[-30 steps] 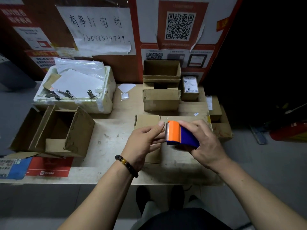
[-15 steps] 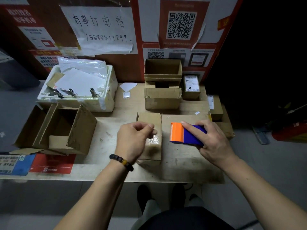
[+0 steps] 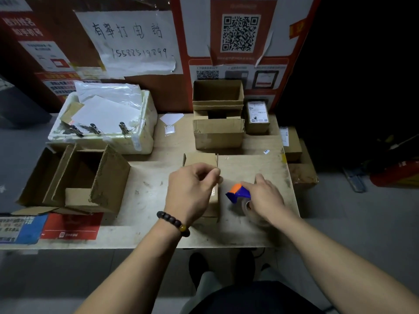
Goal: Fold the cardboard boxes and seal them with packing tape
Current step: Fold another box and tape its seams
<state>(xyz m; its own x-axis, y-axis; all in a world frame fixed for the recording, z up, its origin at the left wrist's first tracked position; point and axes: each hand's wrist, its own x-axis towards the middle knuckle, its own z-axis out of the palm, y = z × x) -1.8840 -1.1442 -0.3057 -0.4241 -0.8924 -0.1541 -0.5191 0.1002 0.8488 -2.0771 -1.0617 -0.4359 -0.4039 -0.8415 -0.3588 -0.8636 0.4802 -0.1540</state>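
Note:
A small flat cardboard box (image 3: 199, 158) lies mid-table, mostly covered by my left hand (image 3: 190, 191). That hand's fingers are curled, with thumb and forefinger pinching the box's right top edge. A shiny strip of tape shows on the box just below the fingers. Right of the box, my right hand (image 3: 265, 198) grips the orange and blue tape dispenser (image 3: 239, 192), tipped down onto the table. Its clear tape roll (image 3: 246, 206) peeks out under the palm.
An open cardboard box (image 3: 77, 177) with raised flaps stands at the left of the table (image 3: 147, 200). Behind it is a white foam box (image 3: 102, 141) with papers and clips. Stacked open boxes (image 3: 217, 132) and a small labelled box (image 3: 258, 116) stand at the back, with more boxes (image 3: 292, 143) at the right edge.
The hands met at the dispenser a second ago, then parted. My left hand moved down onto the box. My right hand lowered and tipped the dispenser onto the table beside it.

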